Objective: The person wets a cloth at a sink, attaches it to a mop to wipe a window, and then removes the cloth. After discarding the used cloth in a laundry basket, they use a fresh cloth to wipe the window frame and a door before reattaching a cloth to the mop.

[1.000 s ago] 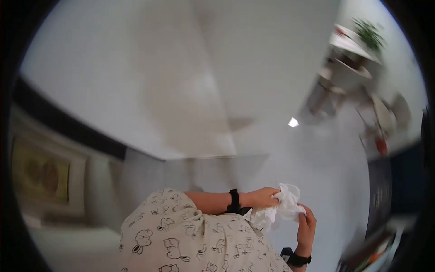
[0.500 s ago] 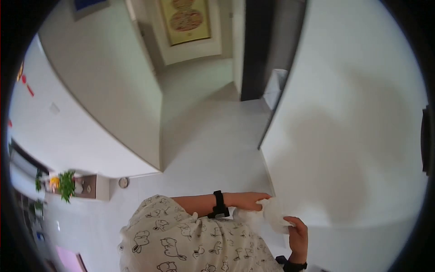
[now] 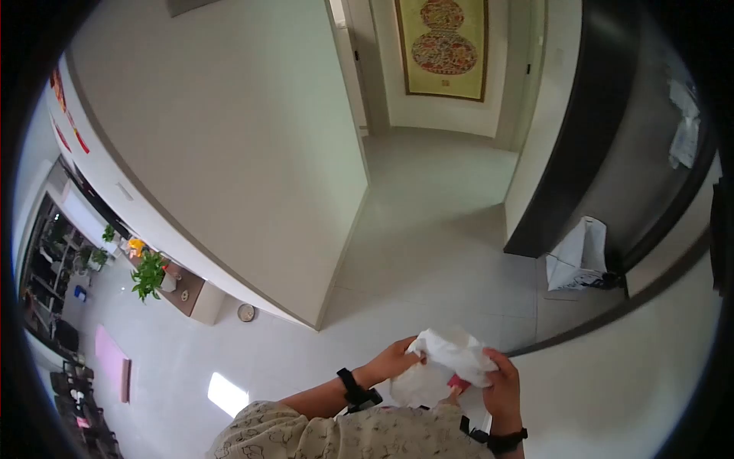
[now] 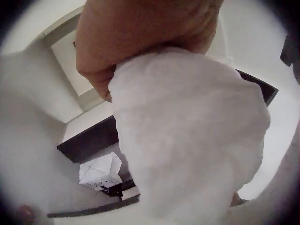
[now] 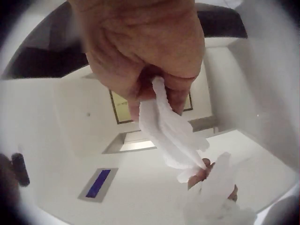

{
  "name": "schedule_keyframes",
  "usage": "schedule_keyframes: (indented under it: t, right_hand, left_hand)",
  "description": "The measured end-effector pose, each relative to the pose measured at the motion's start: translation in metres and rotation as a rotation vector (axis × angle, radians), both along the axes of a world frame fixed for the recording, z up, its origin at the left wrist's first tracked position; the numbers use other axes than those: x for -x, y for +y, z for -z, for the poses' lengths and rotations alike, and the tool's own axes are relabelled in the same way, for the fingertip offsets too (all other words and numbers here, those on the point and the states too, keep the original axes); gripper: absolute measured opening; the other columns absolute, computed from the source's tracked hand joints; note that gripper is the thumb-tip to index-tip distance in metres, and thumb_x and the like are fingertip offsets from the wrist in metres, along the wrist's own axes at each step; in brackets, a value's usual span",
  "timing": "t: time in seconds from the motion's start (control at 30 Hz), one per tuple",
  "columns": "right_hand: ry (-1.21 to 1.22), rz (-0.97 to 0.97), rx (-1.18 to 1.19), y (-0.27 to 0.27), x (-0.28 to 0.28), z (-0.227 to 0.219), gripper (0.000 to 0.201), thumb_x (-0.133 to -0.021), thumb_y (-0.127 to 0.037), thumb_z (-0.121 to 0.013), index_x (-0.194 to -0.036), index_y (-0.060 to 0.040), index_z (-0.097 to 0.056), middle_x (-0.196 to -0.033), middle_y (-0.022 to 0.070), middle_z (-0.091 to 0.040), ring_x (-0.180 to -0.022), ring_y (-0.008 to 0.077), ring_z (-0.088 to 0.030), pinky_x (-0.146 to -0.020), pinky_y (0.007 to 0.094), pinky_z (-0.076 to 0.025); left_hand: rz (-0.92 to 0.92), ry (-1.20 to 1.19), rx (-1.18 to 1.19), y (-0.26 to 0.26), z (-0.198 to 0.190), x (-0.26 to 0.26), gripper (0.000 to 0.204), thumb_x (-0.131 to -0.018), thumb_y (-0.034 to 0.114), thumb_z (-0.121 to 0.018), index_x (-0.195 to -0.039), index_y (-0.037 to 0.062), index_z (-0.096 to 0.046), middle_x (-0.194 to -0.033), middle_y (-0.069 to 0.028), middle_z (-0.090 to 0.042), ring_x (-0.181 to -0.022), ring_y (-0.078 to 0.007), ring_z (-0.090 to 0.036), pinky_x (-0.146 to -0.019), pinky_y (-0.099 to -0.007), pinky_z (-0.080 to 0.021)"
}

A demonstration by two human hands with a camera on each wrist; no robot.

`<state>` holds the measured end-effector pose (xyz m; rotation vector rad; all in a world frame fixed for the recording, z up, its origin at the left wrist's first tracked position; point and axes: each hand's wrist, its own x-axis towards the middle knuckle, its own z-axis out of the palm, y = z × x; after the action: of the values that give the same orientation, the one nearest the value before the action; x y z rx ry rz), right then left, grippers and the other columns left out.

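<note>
A crumpled, thin white tissue [image 3: 451, 352] is stretched between my two hands in front of my body. My left hand [image 3: 394, 361] grips its left side; in the left wrist view the tissue [image 4: 187, 126] hangs in a broad soft sheet from that hand [image 4: 145, 33]. At the other side, my right hand [image 3: 502, 386] pinches an edge, thumb and fingers together. The right wrist view has a folded strip of tissue [image 5: 168, 131] hanging from the right hand [image 5: 145, 51], with left fingers [image 5: 202, 174] beyond it.
A white paper bag [image 3: 577, 256] stands on the floor at the right, by a dark door frame [image 3: 566, 130]. A long wall [image 3: 222, 153] runs ahead on the left. Further left are a potted plant [image 3: 149, 277] on a low cabinet and a round bowl [image 3: 245, 313] on the floor.
My view has swung left, from a blank wall and dining chairs to the hallway with the framed picture. Both hands keep hold of the tissue, which is now spread wider between them.
</note>
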<state>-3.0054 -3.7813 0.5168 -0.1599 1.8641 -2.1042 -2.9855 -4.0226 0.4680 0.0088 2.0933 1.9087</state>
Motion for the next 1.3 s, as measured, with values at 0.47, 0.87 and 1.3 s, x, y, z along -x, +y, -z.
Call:
schedule_keyframes:
  t: [0.47, 0.87, 1.3]
  right_hand:
    - [-0.246, -0.784, 0.141, -0.092, 0.4, -0.002, 0.041, -0.078, 0.003, -0.03, -0.112, -0.0042, -0.05, -0.106, 0.0062, -0.052, -0.095, 0.0153, -0.05, -0.085, 0.0254, -0.038]
    - [0.295, -0.717, -0.362, -0.248, 0.737, -0.045, 0.033, -0.082, -0.02, -0.061, -0.109, -0.0071, -0.048, -0.097, 0.0089, -0.056, -0.091, 0.0169, -0.053, -0.076, 0.0281, -0.043]
    - [0.194, -1.072, -0.342, -0.456, 1.127, -0.025, 0.023, -0.083, -0.027, -0.059, -0.087, -0.0053, -0.052, -0.078, 0.0039, -0.057, -0.074, 0.0115, -0.049, -0.067, 0.0268, -0.043]
  left_hand:
    - [-0.587, -0.239, 0.03, -0.048, -0.044, 0.285, 0.036, -0.091, 0.031, -0.048, -0.102, -0.0017, -0.057, -0.086, -0.0018, -0.058, -0.079, -0.0077, -0.051, -0.069, -0.0228, -0.043]
    - [-0.392, -0.272, 0.199, -0.195, -0.103, 0.649, 0.038, -0.088, 0.028, -0.051, -0.116, 0.0019, -0.052, -0.082, -0.0054, -0.061, -0.069, -0.0091, -0.051, -0.061, -0.0262, -0.042]
    - [-0.643, -0.226, 0.061, -0.324, -0.093, 0.954, 0.033, -0.089, 0.029, -0.051, -0.106, 0.0015, -0.052, -0.082, -0.0034, -0.06, -0.077, -0.0097, -0.053, -0.072, -0.0247, -0.042]
